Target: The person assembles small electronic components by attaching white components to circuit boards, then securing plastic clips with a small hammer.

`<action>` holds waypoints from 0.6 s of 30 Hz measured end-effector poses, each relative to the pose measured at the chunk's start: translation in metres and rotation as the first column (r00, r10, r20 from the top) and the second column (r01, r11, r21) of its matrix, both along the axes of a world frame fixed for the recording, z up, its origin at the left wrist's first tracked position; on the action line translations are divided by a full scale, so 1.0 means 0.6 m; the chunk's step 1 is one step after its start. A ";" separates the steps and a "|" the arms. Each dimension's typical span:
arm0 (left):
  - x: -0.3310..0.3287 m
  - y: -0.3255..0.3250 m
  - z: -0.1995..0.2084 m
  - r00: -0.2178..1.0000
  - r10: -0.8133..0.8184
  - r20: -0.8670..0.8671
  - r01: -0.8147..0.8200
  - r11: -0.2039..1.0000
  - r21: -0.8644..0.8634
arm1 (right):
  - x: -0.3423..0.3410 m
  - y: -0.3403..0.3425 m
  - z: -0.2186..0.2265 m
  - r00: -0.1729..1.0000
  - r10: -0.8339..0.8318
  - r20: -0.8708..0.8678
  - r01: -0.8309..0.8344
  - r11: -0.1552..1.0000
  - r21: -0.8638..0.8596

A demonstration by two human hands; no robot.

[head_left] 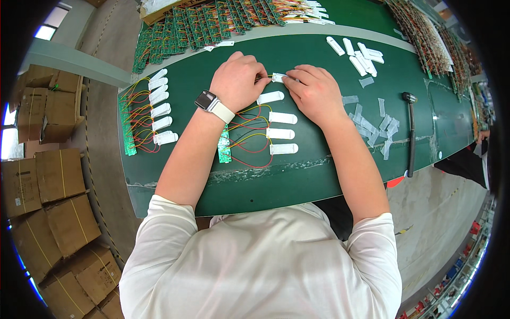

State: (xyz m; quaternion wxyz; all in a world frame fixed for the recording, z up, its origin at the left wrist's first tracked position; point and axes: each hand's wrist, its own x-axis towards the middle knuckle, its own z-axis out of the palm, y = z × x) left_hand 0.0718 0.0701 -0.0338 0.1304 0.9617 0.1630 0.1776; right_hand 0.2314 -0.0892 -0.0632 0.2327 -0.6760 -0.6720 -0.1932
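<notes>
My left hand point(238, 80), with a watch on the wrist, is closed in a pinch on thin wires at the end of a small white plastic case point(277, 77). The fingers of my right hand point(314, 93) grip the other end of that case and hide part of it. Below my hands lies a green circuit board strip point(224, 149), partly covered by my left forearm. Red and yellow wires point(248, 139) run from it to several white cases point(282, 133) lying in a column between my forearms.
A finished-looking wired board point(127, 127) with white cases lies at left. On the right are loose white cases point(360, 64), clear tape pieces point(366, 125) and a hammer point(411, 133). Stacked boards point(186, 29) stand across the back; wired bundles point(419, 42) sit far right. Cartons point(58, 175) stand left.
</notes>
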 end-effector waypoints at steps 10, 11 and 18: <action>0.010 -0.001 0.011 0.964 0.165 -0.210 -0.219 0.939 -0.265 | -0.011 -0.001 0.006 0.999 0.001 -0.045 -0.004 0.999 -0.055; 0.010 0.001 0.016 0.946 0.177 -0.270 -0.272 0.889 -0.369 | -0.013 -0.001 0.006 0.999 -0.013 -0.029 0.012 0.999 -0.049; 0.001 0.002 0.017 0.971 0.100 -0.216 -0.160 0.947 -0.279 | -0.013 0.004 0.001 0.997 -0.017 -0.074 0.017 1.000 0.001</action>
